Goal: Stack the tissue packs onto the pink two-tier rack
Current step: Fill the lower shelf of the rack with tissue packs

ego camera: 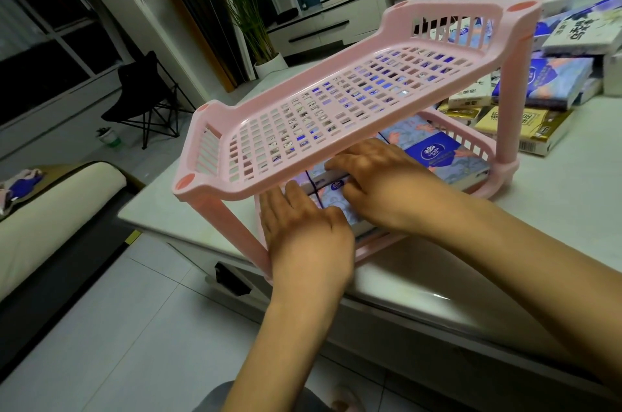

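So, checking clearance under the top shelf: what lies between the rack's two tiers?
Blue tissue packs lying flat on the lower tier, with the left hand and right hand on them; seen in the head view.

Only brand I can actually read is "Vinda", on the round white logo of the blue tissue pack on the pink rack's bottom tier. The white pack at the back has big black Chinese characters I can't make out. The yellow pack on the counter shows a barcode, digits too small.
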### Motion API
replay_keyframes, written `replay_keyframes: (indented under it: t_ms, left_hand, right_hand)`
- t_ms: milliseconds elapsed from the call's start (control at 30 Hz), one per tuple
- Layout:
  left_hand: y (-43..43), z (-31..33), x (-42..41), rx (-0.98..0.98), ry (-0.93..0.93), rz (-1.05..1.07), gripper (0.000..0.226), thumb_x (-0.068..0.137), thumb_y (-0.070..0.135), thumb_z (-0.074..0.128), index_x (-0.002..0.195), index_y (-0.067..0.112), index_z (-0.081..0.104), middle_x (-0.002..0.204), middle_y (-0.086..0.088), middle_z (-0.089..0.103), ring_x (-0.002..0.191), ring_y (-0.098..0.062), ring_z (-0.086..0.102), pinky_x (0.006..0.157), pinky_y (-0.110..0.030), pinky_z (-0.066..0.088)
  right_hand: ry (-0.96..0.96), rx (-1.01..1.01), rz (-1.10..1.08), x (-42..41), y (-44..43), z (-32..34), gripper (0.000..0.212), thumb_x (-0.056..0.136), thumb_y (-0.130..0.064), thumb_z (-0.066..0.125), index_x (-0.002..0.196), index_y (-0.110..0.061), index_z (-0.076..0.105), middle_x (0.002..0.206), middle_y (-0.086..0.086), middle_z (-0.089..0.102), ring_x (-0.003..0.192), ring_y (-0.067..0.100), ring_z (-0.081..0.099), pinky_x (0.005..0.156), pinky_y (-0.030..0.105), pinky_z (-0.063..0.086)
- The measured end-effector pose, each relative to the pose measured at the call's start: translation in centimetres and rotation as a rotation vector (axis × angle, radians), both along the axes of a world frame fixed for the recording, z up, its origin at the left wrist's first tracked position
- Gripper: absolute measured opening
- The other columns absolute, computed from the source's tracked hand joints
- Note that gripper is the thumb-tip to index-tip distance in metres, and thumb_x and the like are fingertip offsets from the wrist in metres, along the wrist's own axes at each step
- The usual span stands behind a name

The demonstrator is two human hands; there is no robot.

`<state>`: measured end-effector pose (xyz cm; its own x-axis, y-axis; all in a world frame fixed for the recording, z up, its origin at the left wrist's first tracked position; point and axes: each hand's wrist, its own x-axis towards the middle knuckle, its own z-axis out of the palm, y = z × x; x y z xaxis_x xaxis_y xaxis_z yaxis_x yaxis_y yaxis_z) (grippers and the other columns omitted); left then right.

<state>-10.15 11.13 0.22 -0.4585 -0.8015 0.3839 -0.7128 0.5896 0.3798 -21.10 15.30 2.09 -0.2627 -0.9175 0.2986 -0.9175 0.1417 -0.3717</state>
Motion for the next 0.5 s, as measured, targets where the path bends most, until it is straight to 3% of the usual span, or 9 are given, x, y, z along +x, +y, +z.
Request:
replay_keyframes:
  t_ms: [133,233,267,367,400,433,500]
  left_hand:
    - [-0.1,-0.2,0.2,0.003,-0.008,0.027,0.065,0.074,0.029,0.027,0.13,-0.001,0.041,0.139,-0.021,0.036,0.131,-0.032,0.03,0.109,-0.042,0.026]
    - [-0.6,-0.9,-0.1,-0.172,-0.019,-0.053,0.064,0.073,0.026,0.028,0.115,-0.017,0.049,0.122,-0.038,0.047,0.121,-0.049,0.043,0.103,-0.058,0.032]
    - [-0.5,-0.8,-0.1,-0.168,-0.027,-0.055,0.066,0.073,0.027,0.027,0.119,-0.016,0.047,0.127,-0.038,0.044,0.124,-0.048,0.04,0.106,-0.057,0.029]
    - [-0.1,-0.5,0.2,-0.044,-0.021,-0.029,0.078,0.074,0.033,0.02,0.142,-0.003,0.023,0.151,-0.023,0.016,0.142,-0.03,0.012,0.117,-0.034,0.005]
    - [0.3,-0.4,0.3,-0.057,0.012,-0.042,0.077,0.074,0.031,0.021,0.144,-0.001,0.022,0.152,-0.02,0.017,0.142,-0.027,0.011,0.117,-0.032,0.005]
    - [1.1,-0.2,0.4,-0.104,0.046,-0.079,0.072,0.076,0.03,0.024,0.141,0.0,0.029,0.149,-0.02,0.027,0.139,-0.028,0.021,0.116,-0.032,0.012]
    - [3.3,-0.1,0.0,-0.2,0.16,-0.211,0.054,0.075,0.022,0.031,0.119,-0.001,0.053,0.121,-0.019,0.056,0.115,-0.029,0.047,0.1,-0.033,0.033]
  right_hand:
    - [0.017,-0.003,-0.003,0.0,0.0,-0.1,0.045,0.092,-0.02,0.04,0.137,-0.018,0.04,0.147,0.002,0.033,0.133,0.02,0.029,0.107,0.032,0.024]
    - [0.011,-0.018,0.0,0.0,0.2,-0.1,0.047,0.092,-0.02,0.04,0.14,-0.019,0.036,0.149,0.001,0.03,0.134,0.019,0.026,0.108,0.031,0.023]
    - [0.004,-0.026,0.003,0.0,0.3,0.0,0.049,0.092,-0.019,0.04,0.141,-0.02,0.035,0.151,0.001,0.028,0.136,0.018,0.025,0.109,0.03,0.022]
    - [0.0,-0.057,0.001,-0.2,1.1,0.4,0.052,0.091,-0.016,0.042,0.142,-0.02,0.033,0.151,0.001,0.029,0.136,0.018,0.025,0.11,0.027,0.021]
    - [-0.009,-0.067,-0.007,-0.4,1.5,0.6,0.051,0.09,-0.014,0.043,0.14,-0.02,0.037,0.148,0.003,0.034,0.134,0.019,0.028,0.109,0.027,0.023]
    - [-0.028,-0.079,-0.015,-0.5,2.1,0.9,0.049,0.088,-0.013,0.044,0.137,-0.019,0.042,0.143,0.004,0.041,0.131,0.02,0.033,0.107,0.028,0.026]
    - [-0.072,-0.101,-0.022,-0.5,3.4,1.5,0.044,0.081,-0.016,0.044,0.123,-0.017,0.056,0.129,0.007,0.054,0.121,0.023,0.044,0.101,0.033,0.035]
